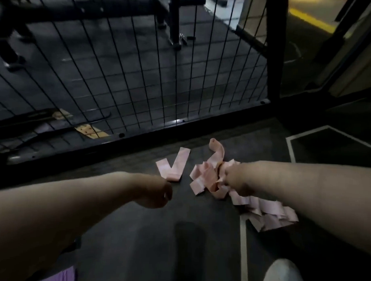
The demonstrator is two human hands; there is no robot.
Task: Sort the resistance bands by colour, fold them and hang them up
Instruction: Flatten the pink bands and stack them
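Gripping the tangled heap of pale pink flat elastic bands (262,210), the right hand (238,180) bunches several; their number is unclear. Left of it lies one folded pink band (175,167), V-shaped, just beyond the curled left hand (157,192), whose hold I cannot tell. Ahead, a black wire-mesh fence (140,86) edges the dark floor (145,233). One purple band (64,275) lies behind the left hand.

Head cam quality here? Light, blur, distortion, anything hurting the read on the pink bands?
Head view: dim overall, brighter only at top right; wide-angle bend curves the mesh fence wires; left hand and right hand are soft with blur; pink bands read by colour, but their edges smear.
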